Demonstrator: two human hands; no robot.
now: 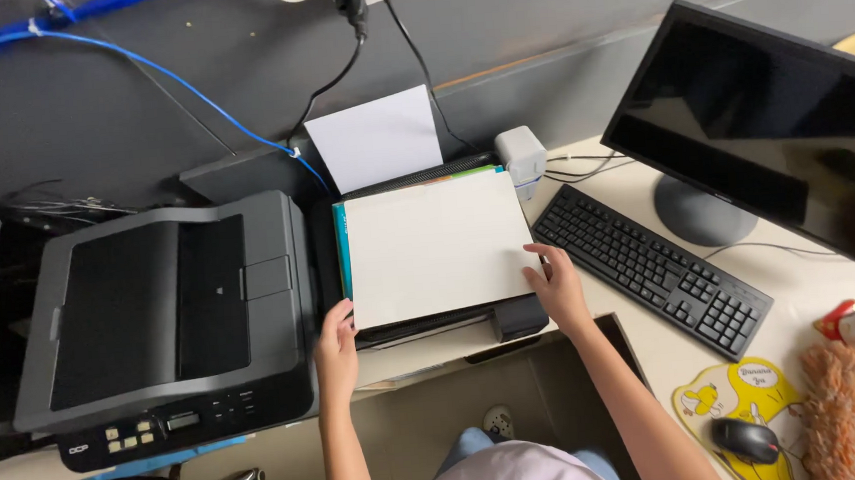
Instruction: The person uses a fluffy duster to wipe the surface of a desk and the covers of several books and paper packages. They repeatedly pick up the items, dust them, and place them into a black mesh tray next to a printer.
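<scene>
White paper stack [435, 246] between both hands

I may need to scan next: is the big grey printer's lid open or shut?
Shut. The grey printer shows its lid lying flat, no gap visible; both hands are on the white sheet beside it.
</scene>
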